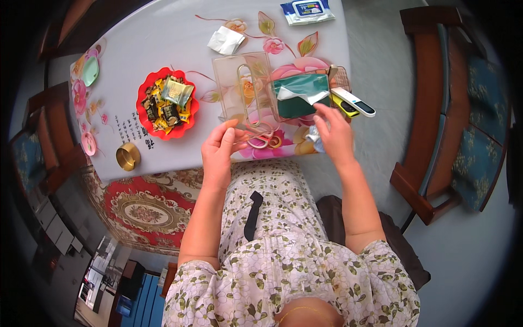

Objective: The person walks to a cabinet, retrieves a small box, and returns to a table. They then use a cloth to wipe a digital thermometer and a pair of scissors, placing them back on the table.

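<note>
My left hand (219,155) is closed, its thumb pressed to the fingers, at the table's near edge. It appears to grip a pair of scissors with pinkish loop handles (262,143); the blades are hard to make out. To the right, my right hand (336,139) hovers with fingers parted and slightly bent, close to a white tissue (308,96) sticking out of a green tissue pack (294,107). That pack sits in a clear plastic box. Left of it lies a clear lid (226,76) with a long rounded slot. Under my right hand is a small bluish-white item (314,136), partly hidden.
A red scalloped bowl (143,111) of wrapped snacks and a gold ring-shaped holder (128,157) stand on the left. White folded tissue (225,41) and a wipes pack (308,12) lie farther back. A white handheld device (354,102) rests at the right edge. Wooden benches flank the table.
</note>
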The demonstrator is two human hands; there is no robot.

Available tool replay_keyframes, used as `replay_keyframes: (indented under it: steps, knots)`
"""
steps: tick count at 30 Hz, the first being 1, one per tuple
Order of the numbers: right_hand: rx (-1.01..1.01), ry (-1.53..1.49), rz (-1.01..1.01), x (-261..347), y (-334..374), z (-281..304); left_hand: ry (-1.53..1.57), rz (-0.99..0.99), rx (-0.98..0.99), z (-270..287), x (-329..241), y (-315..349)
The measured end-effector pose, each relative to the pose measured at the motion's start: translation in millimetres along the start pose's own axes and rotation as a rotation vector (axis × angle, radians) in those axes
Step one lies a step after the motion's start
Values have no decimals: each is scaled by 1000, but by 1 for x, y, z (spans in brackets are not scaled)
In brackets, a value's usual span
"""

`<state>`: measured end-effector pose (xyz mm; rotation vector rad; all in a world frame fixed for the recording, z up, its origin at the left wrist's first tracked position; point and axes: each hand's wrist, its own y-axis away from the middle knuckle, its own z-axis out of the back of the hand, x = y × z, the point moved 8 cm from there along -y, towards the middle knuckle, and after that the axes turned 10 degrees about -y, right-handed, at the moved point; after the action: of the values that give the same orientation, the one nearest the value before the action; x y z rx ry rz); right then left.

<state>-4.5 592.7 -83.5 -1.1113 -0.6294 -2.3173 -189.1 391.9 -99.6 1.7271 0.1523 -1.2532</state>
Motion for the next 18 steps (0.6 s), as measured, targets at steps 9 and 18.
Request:
replay_keyframes:
  steps: [9,18]
  knots:
    - [244,-850,-204,49,32,-25,-840,-850,-176,-46,-65,47]
    - [-5,-1220,-525,10,63,-23,-851,-931,-52,-68,-56,71]
